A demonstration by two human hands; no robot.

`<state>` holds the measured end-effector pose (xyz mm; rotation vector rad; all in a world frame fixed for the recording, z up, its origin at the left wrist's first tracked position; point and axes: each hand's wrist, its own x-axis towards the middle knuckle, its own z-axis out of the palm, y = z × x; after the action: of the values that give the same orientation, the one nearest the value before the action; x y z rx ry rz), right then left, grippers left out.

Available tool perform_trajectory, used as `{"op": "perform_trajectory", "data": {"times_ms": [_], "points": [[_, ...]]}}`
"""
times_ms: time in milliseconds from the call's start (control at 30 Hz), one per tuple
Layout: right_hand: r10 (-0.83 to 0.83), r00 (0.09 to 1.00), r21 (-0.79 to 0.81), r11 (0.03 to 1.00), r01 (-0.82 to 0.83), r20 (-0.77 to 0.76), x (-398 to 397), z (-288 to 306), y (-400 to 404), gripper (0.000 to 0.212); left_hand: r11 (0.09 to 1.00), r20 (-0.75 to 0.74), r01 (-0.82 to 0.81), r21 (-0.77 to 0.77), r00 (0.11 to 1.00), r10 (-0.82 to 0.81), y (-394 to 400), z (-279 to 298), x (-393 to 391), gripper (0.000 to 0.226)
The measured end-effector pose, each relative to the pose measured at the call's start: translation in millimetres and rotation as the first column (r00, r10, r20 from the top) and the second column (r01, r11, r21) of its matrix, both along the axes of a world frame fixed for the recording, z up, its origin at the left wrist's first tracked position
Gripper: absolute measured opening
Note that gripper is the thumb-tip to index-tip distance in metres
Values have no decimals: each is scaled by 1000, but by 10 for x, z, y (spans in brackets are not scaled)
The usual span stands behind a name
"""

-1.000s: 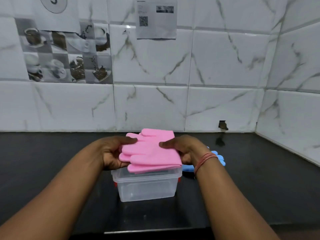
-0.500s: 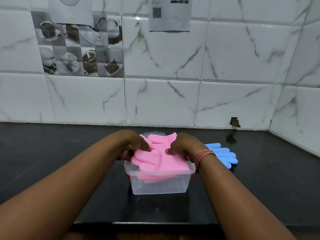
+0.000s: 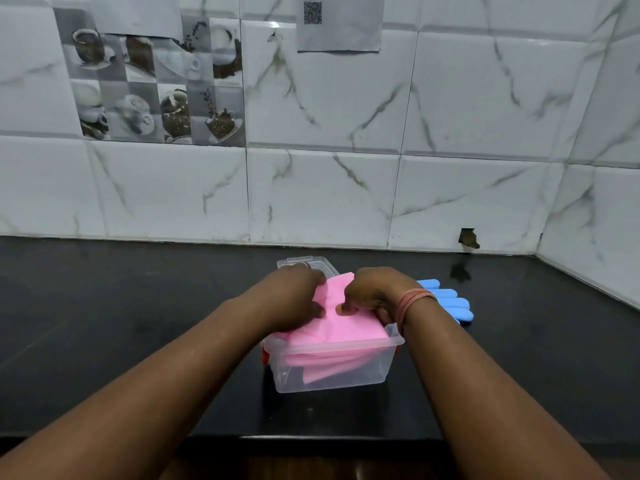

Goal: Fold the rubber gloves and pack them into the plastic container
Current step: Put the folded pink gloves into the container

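So the folded pink gloves [image 3: 341, 329] are mostly down inside the clear plastic container [image 3: 332, 370] on the black tabletop [image 3: 138, 323], with the top layer poking a bit above the rim, and both hands are on top of the pile: the left hand [image 3: 298, 299] and right hand [image 3: 374, 296] each have their fingers curled and bearing down on the pink rubber, looks like tucking it in. I'd call the pink half pretty much done, but the blue gloves [image 3: 450, 303] lie flat and unfolded on the tabletop just right of the container. The lid [image 3: 306, 264] sits behind the box, so those are what's left if the lid counts.
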<state>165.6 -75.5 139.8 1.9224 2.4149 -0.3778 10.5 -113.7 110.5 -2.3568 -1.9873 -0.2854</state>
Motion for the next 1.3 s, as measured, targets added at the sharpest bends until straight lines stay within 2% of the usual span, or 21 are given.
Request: {"op": "perform_trajectory", "data": {"times_ms": [133, 300, 367, 433, 500, 567, 667, 733, 800, 867, 933, 1000, 1100, 1233, 1300], "points": [[86, 986, -23, 996, -84, 146, -28, -32, -106, 25, 998, -50, 20, -66, 999, -23, -56, -65, 35, 57], [115, 978, -13, 993, -115, 175, -91, -129, -149, 31, 985, -109, 63, -159, 991, -81, -112, -86, 88, 57], [57, 985, 140, 987, -80, 162, -95, -132, -161, 12, 981, -94, 90, -172, 990, -107, -98, -92, 109, 57], [26, 992, 379, 923, -72, 124, -61, -75, -207, 21, 976, -46, 110, -185, 992, -120, -72, -98, 109, 62], [158, 972, 469, 855, -223, 174, -39, -81, -174, 13, 976, -14, 134, -170, 990, -138, -63, -103, 101, 62], [293, 922, 409, 832, -376, 251, 2, -140, -147, 14, 973, -17, 181, -140, 983, -185, -67, -115, 89, 53], [350, 900, 361, 830, -426, 260, 99, -267, -104, 24, 974, -70, 184, -129, 979, -194, -93, -103, 55, 56], [338, 896, 362, 828, -429, 290, 126, -330, -88, 32, 988, -279, 132, -81, 948, -150, -141, -61, 52, 58], [322, 896, 362, 831, -422, 305, 139, -338, -54, 39, 993, -441, 116, -36, 889, -120, -197, -15, 83, 43], [319, 901, 321, 855, -407, 293, 147, -303, -21, 47, 995, -446, 61, -82, 890, -91, -264, 18, 144, 18], [318, 901, 258, 881, -396, 295, 158, -264, 6, 53, 992, -474, -7, -123, 879, -52, -305, 39, 186, 8], [308, 902, 219, 898, -381, 302, 168, -254, 17, 54, 987, -500, -15, -158, 863, -67, -260, 55, 212, 20], [296, 901, 192, 910, -367, 318, 158, -309, 22, 50, 933, -461, -69, -353, 880, -110, -178, 113, 230, 40], [275, 901, 91, 943, -322, 337, 92, -343, 14, 33, 840, -374, -93, -535, 918, -136, -104, 149, 219, 39], [260, 904, 48, 955, -293, 341, 64, -342, 11, 31, 835, -329, -48, -549, 930, -163, -70, 153, 188, 41]]}}
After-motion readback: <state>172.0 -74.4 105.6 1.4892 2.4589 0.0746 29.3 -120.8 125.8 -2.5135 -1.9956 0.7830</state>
